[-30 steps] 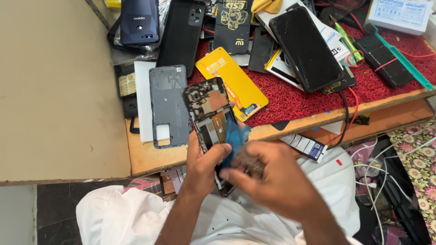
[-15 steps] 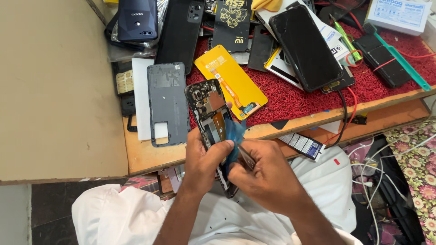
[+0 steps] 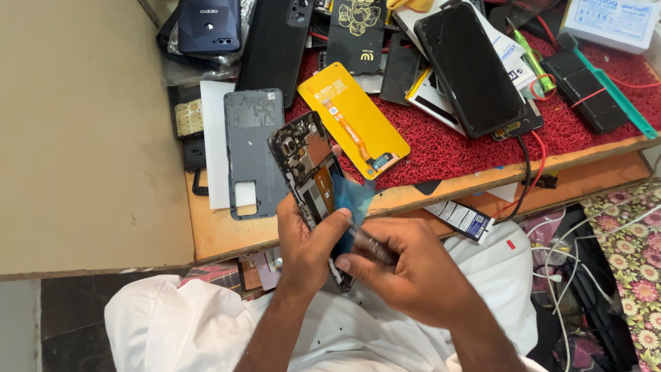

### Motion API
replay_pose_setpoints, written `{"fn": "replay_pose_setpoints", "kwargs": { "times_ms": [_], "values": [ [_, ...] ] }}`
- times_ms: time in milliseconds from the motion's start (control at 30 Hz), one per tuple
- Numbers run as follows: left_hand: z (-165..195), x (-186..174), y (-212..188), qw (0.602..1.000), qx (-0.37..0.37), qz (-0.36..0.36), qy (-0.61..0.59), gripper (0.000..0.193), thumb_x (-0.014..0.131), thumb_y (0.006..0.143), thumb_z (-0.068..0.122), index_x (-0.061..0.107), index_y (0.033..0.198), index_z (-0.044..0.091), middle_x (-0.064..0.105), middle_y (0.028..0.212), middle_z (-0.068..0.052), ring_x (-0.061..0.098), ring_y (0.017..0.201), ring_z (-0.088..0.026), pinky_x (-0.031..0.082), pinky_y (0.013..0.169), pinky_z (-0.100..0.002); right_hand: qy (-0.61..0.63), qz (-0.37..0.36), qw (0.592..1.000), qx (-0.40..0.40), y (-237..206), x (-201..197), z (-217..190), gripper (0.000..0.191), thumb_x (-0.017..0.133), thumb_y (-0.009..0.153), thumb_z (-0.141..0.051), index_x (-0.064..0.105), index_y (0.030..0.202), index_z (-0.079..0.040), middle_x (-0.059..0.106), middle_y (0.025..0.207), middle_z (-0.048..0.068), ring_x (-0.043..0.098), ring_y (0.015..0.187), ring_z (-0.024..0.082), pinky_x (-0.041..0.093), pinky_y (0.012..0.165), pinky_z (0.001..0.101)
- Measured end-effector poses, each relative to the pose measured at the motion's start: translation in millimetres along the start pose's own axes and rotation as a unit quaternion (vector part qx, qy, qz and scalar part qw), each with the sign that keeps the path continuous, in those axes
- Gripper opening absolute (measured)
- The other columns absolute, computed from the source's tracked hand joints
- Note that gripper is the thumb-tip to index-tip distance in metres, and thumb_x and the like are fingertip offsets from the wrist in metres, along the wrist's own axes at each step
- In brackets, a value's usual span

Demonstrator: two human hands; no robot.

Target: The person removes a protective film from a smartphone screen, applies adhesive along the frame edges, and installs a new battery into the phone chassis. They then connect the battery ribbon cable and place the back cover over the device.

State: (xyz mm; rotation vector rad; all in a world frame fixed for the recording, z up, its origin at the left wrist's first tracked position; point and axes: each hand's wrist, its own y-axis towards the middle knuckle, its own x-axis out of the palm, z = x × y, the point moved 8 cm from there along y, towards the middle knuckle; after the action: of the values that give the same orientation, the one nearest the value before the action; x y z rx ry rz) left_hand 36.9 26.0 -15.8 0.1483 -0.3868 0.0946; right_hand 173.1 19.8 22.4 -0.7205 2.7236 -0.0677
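Head view looks down on the left hand [image 3: 306,238] closed around an opened phone [image 3: 311,180], its circuit side up, above the wooden table edge [image 3: 227,234]. Right hand [image 3: 406,272] pinches a slim metal tool [image 3: 372,246] at a blue film [image 3: 351,200] on the phone. Just beyond lie a yellow rectangular screen panel [image 3: 352,118] and a grey back cover [image 3: 253,148]; a white-and-blue box [image 3: 609,21] sits far right.

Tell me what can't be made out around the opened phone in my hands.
Head view only:
- Opened phone: lower end hidden behind left hand.
- Thin tool: handle buried in right hand; its kind unclear.
- Blue film: lower edge hidden by fingers.
- White box: cut by top edge.
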Motion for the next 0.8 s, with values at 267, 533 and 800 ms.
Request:
{"fn": "replay_pose_setpoints", "kwargs": {
  "times_ms": [267,533,800],
  "values": [
    [5,9,-4,1.000,0.002,-0.014,-0.016,0.053,0.064,0.087,-0.002,0.055,0.138,-0.010,0.067,0.107,-0.006,0.062,0.091,-0.009,0.054,0.083,-0.024,0.037,0.044,0.997,-0.047,0,5,2,0.011,0.064,0.078,-0.001,0.056,0.070,0.000,0.052,0.061,-0.003,0.042,0.055,0.004,0.036,0.047,0.0269],
    [0,15,-4,0.998,0.000,-0.070,-0.003,0.025,0.064,0.093,-0.002,0.064,0.117,-0.009,0.069,0.103,-0.006,0.065,0.089,-0.008,0.055,0.082,-0.024,0.116,-0.020,0.993,-0.002,1,5,21,0.014,0.061,0.081,0.000,0.057,0.068,-0.003,0.049,0.062,-0.008,0.039,0.056,0.000,0.029,0.046,0.0238],
    [-14,12,-3,0.998,-0.014,-0.066,0.013,0.020,0.063,0.093,-0.002,0.065,0.112,-0.006,0.070,0.098,-0.003,0.064,0.085,-0.006,0.055,0.077,-0.022,0.128,-0.058,0.990,0.014,5,3,38,0.015,0.062,0.082,0.001,0.060,0.068,-0.004,0.049,0.061,-0.010,0.037,0.053,-0.002,0.027,0.044,0.0222]
  ]
}}
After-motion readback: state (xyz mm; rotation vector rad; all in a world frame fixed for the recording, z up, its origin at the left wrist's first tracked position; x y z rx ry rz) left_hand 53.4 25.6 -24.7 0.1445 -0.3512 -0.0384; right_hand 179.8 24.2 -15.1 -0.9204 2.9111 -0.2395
